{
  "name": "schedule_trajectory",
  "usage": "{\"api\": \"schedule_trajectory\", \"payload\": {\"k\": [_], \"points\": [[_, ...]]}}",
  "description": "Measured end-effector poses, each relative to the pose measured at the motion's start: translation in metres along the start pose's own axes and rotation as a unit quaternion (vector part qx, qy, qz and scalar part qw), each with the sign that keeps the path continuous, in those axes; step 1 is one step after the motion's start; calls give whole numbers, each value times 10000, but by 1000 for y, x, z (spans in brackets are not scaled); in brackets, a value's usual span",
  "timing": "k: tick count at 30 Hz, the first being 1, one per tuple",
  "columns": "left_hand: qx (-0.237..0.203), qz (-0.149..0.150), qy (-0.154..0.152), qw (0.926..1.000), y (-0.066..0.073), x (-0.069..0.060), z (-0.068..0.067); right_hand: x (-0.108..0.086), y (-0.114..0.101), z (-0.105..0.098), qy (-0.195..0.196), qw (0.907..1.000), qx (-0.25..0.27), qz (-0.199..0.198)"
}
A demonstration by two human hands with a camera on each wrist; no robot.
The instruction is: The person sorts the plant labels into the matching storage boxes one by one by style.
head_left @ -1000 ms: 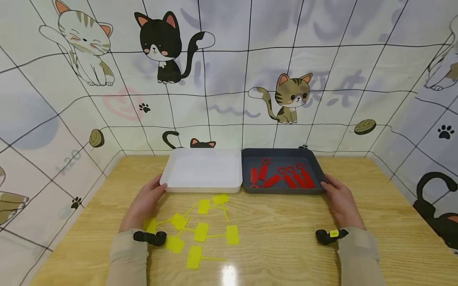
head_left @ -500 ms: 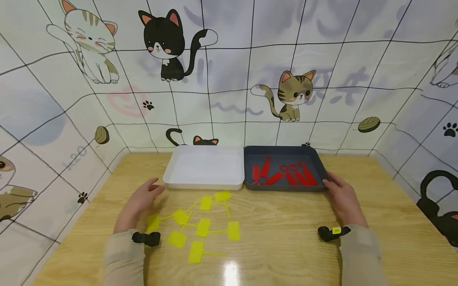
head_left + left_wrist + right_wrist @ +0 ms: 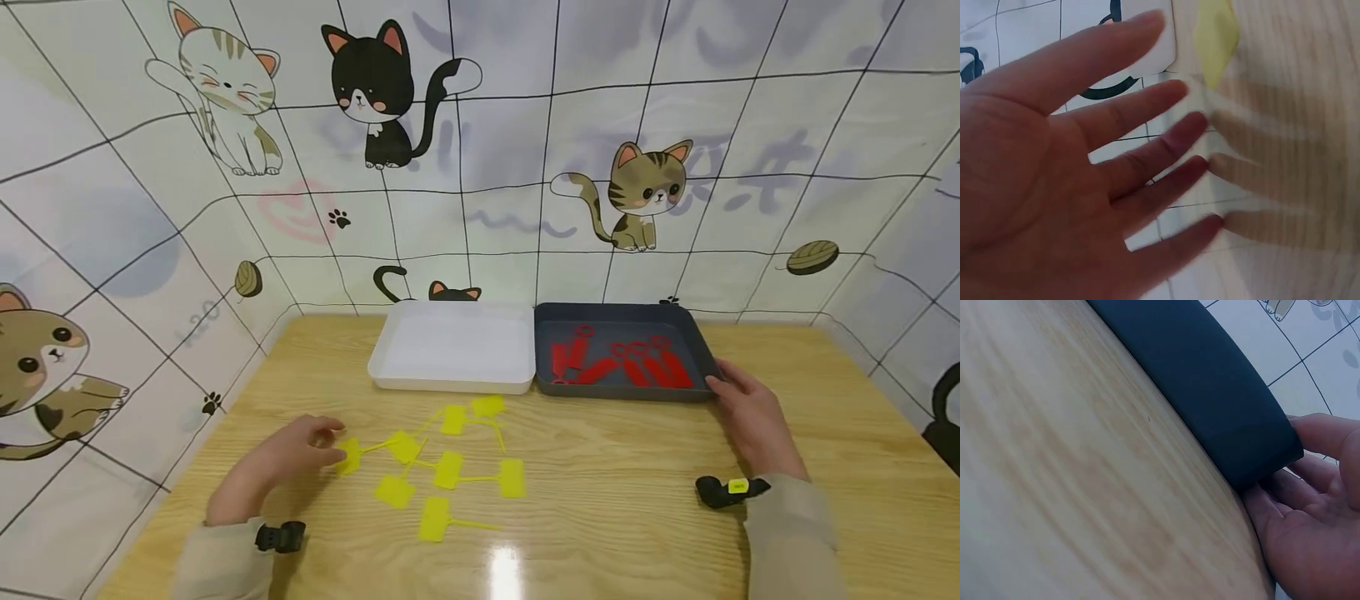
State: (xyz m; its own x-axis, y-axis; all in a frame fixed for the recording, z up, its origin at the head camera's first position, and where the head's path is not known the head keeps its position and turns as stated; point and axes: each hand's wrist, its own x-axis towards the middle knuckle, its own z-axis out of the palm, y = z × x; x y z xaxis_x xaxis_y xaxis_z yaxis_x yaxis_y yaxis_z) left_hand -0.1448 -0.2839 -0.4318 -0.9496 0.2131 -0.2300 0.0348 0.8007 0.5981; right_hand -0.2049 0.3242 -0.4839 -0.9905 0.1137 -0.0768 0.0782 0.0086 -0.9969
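Note:
In the head view my left hand (image 3: 288, 454) hovers at the left, its fingertips by the leftmost yellow cable-tie tag (image 3: 348, 457). The left wrist view shows its fingers spread, with a blurred yellow tag (image 3: 1215, 37) just past them. My right hand (image 3: 757, 417) holds the right front corner of the dark grey tray (image 3: 626, 392), thumb at the rim; in the right wrist view some fingers lie partly hidden behind the tray's corner (image 3: 1254, 450). Several red tags with ring ends (image 3: 597, 371) lie inside that tray. Beside it stands a white tray (image 3: 453, 346) with nothing in it.
Several yellow tags with thin tails (image 3: 448, 471) are scattered on the wooden table (image 3: 615, 500) in front of the trays, some overlapping. A cat-print cloth (image 3: 502, 167) hangs close behind the trays and at both sides.
My left hand has let go of the white tray and come back toward me to the leftmost yellow tag. The right hand stays at the grey tray. The head view has turned slightly left.

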Motion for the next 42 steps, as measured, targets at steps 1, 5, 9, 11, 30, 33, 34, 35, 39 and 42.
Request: {"api": "schedule_trajectory", "payload": {"k": [1,5,9,11,30,33,34,35,39,42], "points": [[182,30,-20,9998,3,0,2,-1,0,-2,7,10000,-8,-10],[674,-21,-8,9977,11,1,5,-3,0,-7,-46,9997,221,-27],[820,-142,28,9965,14,0,7,-2,1,-5,-82,9992,399,-28],[911,-230,73,9956,14,0,8,-2,0,-4,-93,9993,351,-54],[1251,-446,279,9907,20,-1,16,0,-1,-3,-246,9985,490,4],[1055,-448,245,9931,20,-1,16,1,-1,-2,-266,9979,589,-22],[925,-440,193,9945,20,0,15,1,-1,-1,-249,9981,569,-27],[789,-456,148,9957,20,0,16,1,-1,-2,-236,9983,533,-24],[288,-520,-97,9982,17,4,16,1,0,-3,-197,9988,450,-13],[199,-403,-202,9988,15,5,15,1,-1,-4,-180,9989,442,0]]}}
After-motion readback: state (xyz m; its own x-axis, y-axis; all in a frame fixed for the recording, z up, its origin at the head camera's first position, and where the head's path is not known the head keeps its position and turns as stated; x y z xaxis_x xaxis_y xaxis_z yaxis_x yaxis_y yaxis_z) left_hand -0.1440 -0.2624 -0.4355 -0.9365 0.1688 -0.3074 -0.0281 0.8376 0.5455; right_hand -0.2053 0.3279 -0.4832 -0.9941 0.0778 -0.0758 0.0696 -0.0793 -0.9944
